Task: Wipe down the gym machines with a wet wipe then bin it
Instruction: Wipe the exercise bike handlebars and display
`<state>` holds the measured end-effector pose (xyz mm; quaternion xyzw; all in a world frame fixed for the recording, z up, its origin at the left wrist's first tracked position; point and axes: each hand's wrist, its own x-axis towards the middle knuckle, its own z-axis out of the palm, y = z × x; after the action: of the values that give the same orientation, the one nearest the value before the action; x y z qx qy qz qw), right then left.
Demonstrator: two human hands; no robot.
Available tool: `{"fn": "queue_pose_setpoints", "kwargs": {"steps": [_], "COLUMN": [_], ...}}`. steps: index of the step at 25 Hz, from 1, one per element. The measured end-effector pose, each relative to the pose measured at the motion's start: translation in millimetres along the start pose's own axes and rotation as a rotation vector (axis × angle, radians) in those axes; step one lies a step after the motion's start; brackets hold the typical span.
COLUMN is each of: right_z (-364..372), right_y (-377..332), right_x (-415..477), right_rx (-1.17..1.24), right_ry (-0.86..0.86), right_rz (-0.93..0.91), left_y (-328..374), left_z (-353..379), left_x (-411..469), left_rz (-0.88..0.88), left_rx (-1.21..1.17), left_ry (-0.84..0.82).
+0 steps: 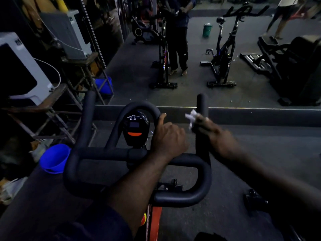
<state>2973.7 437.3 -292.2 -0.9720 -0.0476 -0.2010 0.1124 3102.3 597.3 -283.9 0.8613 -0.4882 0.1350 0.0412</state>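
Observation:
I stand at a black exercise bike's handlebars (104,153), facing a wall mirror. My left hand (168,136) grips the right side of the inner loop bar beside the round console (136,127). My right hand (217,134), blurred by motion, holds a crumpled white wet wipe (191,118) against the upright right handle post (201,105). A green bin (207,30) shows in the mirror reflection, far back on the floor.
The mirror reflects two other spin bikes (224,54), a stepper machine (295,66) and people standing. A blue bucket (54,158) sits low at left beside wooden chairs (52,105) carrying grey-white appliances (22,66). Dark rubber floor surrounds the bike.

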Motion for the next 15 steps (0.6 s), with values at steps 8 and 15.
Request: {"fn": "queue_pose_setpoints", "kwargs": {"steps": [8, 15], "right_z": [-16, 35], "right_y": [52, 17], "right_x": [77, 20], "right_rx": [0.185, 1.110], "right_ry": [0.407, 0.423], "right_rz": [0.350, 0.826], "left_y": [-3, -1], "left_z": [11, 16], "left_x": [1, 6], "left_rz": [-0.009, -0.026], "left_rx": [0.055, 0.021], "left_ry": [-0.010, 0.067]}}
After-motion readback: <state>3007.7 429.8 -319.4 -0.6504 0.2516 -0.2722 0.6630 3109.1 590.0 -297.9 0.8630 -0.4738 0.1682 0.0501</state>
